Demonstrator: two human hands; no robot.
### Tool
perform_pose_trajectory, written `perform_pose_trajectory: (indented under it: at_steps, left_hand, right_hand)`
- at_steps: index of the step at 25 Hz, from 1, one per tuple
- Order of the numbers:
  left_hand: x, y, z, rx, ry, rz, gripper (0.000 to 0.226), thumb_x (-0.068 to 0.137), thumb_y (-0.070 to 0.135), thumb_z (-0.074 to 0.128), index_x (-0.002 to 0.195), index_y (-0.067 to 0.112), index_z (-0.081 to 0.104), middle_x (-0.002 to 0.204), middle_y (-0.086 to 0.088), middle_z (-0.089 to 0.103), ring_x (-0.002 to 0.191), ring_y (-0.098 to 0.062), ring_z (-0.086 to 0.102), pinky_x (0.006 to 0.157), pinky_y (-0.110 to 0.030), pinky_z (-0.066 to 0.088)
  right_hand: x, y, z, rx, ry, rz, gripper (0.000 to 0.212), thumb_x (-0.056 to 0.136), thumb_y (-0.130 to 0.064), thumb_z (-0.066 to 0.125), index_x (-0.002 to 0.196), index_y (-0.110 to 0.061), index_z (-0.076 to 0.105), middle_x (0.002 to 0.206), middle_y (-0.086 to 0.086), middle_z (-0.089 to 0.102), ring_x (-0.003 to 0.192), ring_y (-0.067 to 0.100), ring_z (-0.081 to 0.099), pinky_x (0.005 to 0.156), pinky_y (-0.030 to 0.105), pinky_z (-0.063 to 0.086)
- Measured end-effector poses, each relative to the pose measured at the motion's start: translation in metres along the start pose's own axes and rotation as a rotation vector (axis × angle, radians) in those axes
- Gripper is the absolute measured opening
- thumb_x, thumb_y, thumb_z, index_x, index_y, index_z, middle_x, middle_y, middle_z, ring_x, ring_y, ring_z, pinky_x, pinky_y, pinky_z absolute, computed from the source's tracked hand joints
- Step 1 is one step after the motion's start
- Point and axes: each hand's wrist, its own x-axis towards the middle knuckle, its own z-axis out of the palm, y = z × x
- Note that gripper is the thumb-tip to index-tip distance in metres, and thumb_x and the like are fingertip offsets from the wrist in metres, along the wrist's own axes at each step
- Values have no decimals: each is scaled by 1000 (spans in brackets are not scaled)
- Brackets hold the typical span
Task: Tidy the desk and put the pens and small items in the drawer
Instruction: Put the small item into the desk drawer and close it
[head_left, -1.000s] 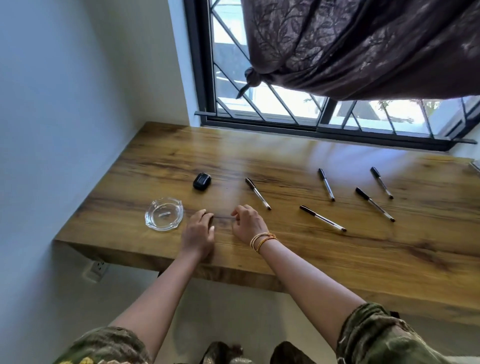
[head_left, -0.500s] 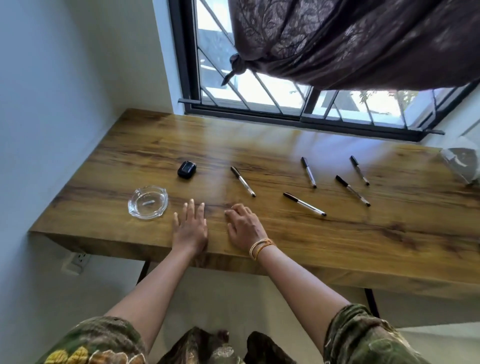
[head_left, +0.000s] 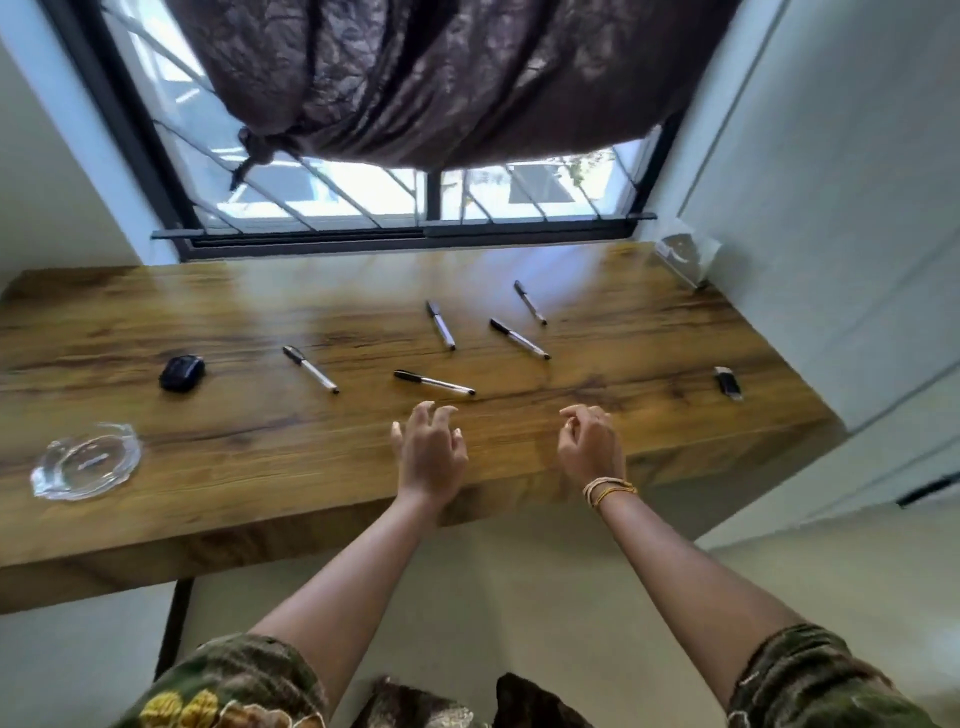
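Note:
Several black-capped pens lie scattered on the wooden desk (head_left: 260, 467): one at the left (head_left: 310, 369), one nearest me (head_left: 434, 383), and others behind (head_left: 441, 325), (head_left: 519, 339), (head_left: 530, 302). A small black case (head_left: 181, 372) sits at the left and a small black-and-silver item (head_left: 728, 383) at the right. My left hand (head_left: 430, 450) hovers just below the nearest pen with fingers spread and empty. My right hand (head_left: 591, 446) hovers near the desk's front edge, fingers loosely curled, holding nothing. No drawer is in view.
A glass ashtray (head_left: 87, 461) stands near the front left corner. A clear plastic item (head_left: 685, 255) leans at the back right by the white cabinet (head_left: 857, 260). A window with a dark curtain (head_left: 441, 78) runs behind the desk.
The view has swung to the right, showing the desk's right end. Both hands have lifted off the desk and moved right, toward the pens, and have drawn apart.

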Motion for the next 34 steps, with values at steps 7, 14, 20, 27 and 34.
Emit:
perform_pose_trajectory:
  at_steps: [7,14,20,27,34]
  left_hand:
    - [-1,124,83,14,-176,263,22,93,24,51,107,19,66,109,2,65,118,-19,52,115,-61,6]
    - [66,138,140,220,-508,398,56,94,51,35,147,30,29,154,-7,21,146,-23,13,116,-58,-4]
    - [79,109,158,362,-413,521,68,85,68,15,148,43,20,159,1,15,148,-18,8,118,-53,2]
    - [78,110,159,362,-374,518,65,86,66,23,146,43,26,157,0,22,147,-19,15,118,-53,7]
    - [65,112,158,368,-374,432,66,86,66,13,148,45,20,162,4,12,149,-16,7,119,-50,6]
  right_hand:
    - [48,110,-82,49,-4,322,25,89,-12,54,113,-9,61,106,12,71,97,31,67,81,40,55]
    - [126,184,-98,-62,75,569,50,87,-28,64,130,-10,47,131,18,53,122,34,49,101,40,41]
    - [181,228,-86,-251,-154,482,55,87,-34,65,136,-18,47,133,17,53,123,37,49,103,42,42]
    - [126,167,-48,58,109,345,26,87,-13,57,112,-13,64,101,13,64,89,28,62,73,39,55]
    - [63,128,-72,2041,69,1105,16,92,-6,52,103,4,56,97,21,63,87,28,63,66,34,60]
